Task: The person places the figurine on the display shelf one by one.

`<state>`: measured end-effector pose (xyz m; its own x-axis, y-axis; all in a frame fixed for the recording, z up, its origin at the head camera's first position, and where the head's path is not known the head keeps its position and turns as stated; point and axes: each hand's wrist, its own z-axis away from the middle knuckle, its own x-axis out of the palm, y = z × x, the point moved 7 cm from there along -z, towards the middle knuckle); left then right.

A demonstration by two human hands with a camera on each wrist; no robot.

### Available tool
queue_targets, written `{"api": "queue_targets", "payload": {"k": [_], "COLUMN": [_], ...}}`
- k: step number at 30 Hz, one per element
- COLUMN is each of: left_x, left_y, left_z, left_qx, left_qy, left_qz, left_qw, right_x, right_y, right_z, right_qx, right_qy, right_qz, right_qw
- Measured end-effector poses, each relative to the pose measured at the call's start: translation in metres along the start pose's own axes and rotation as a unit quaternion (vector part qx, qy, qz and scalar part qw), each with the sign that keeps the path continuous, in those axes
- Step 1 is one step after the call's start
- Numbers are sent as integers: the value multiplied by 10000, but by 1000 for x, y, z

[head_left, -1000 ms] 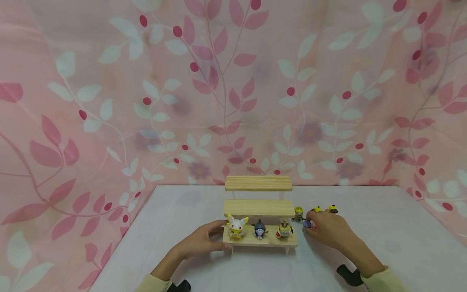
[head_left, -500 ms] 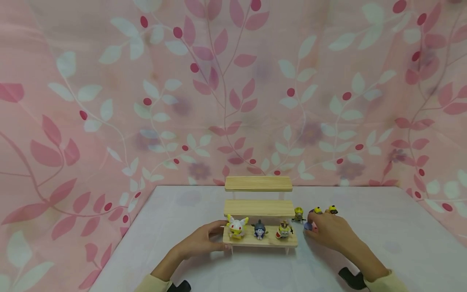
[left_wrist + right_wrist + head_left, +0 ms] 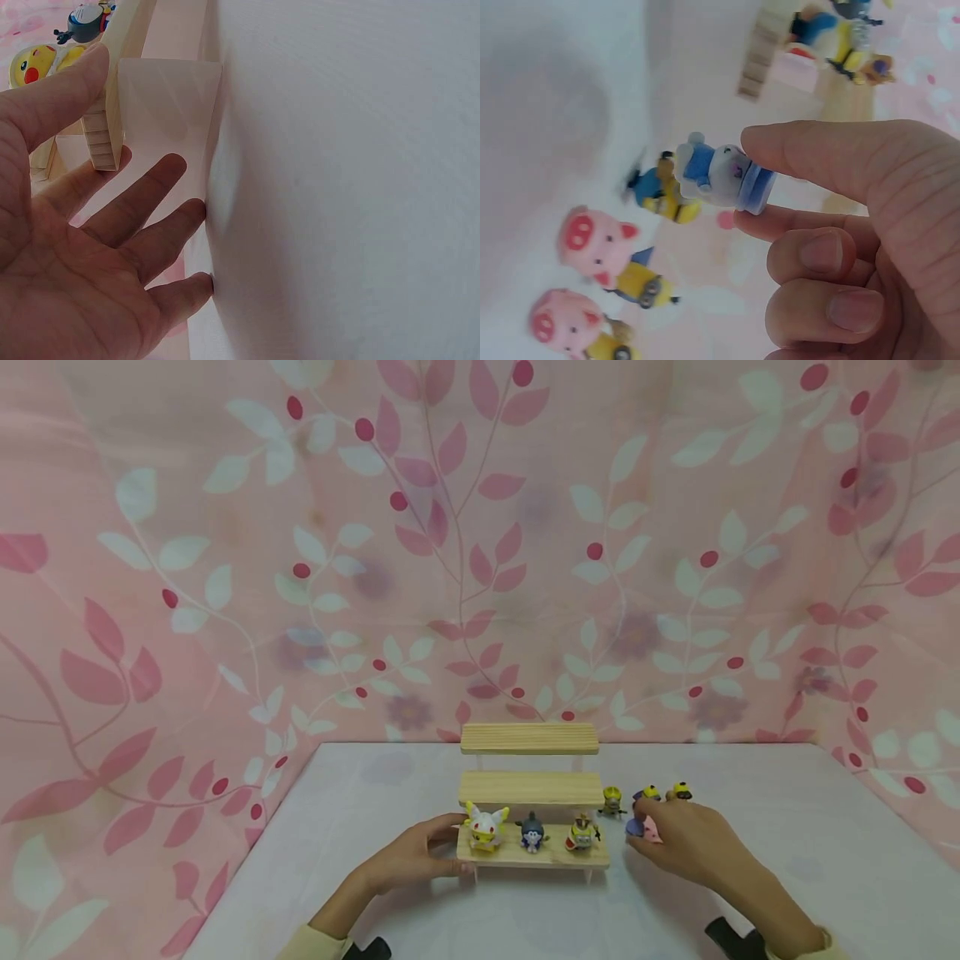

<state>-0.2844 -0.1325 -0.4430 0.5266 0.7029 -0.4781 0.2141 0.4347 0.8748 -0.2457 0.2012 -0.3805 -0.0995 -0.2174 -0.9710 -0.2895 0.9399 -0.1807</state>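
1. R hand [image 3: 693,843] busy: thumb + index pinch a blue-and-white figurine [image 3: 731,176] by its blue-banded end, other fingers curled in.
2. Figurine's loc: R of the tiered wooden shelf [image 3: 528,788], over by the tabletop [image 3: 487,918]; can't tell if its base touches down.
3. Best technique, I'd say: light, sq. pinch, as there's v. little to hold & too hard a squeeze could pop it out. Straight up first, sideways only once clear of the neighbours.
4. L hand [image 3: 408,857] pinches the L end of the bottom board w/ thumb + index, other fingers spread below. Looks like steadying; gentle pressure should do, no tilt.
5. In the way: two pink pig figurines, one [image 3: 596,240] nearer the pinch, the other [image 3: 564,322] next to it. A low sweep might topple either.
6. Behind, three minion figurines: one [image 3: 612,801] just beside the shelf's R end, another [image 3: 647,794] mid, last [image 3: 681,792] partly hidden by the R hand.
7. Bottom tier, L to R: white-hooded Pikachu figurine [image 3: 486,828], grey-hatted figurine [image 3: 532,832], crowned minion figurine [image 3: 582,832] nr the edge.
8. Backdrop: pink leaf-print cloth [image 3: 480,568], well clear.
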Motion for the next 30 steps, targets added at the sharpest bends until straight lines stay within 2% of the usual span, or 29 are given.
{"api": "queue_targets", "payload": {"k": [9,15,21,30], "left_x": [0,0,-1,-1], "left_y": [0,1,0,-3], "left_z": [1,0,1,1], "left_qx": [69,79,50,14], "left_qy": [-15,-34,-21,-26], "left_qz": [-56,-11,-15,19], "left_qw": [10000,10000,10000,10000], "right_x": [-23,-41,-56,-64], "right_y": [-17,-27,-39,-62], "right_z": [8,10,11,3], "right_qx": [-371,-480,-684,-835], "right_qy": [442,637,1007,1057], "right_qz": [47,-8,-64,0], "right_qw": [9983,9968,9925,9909]}}
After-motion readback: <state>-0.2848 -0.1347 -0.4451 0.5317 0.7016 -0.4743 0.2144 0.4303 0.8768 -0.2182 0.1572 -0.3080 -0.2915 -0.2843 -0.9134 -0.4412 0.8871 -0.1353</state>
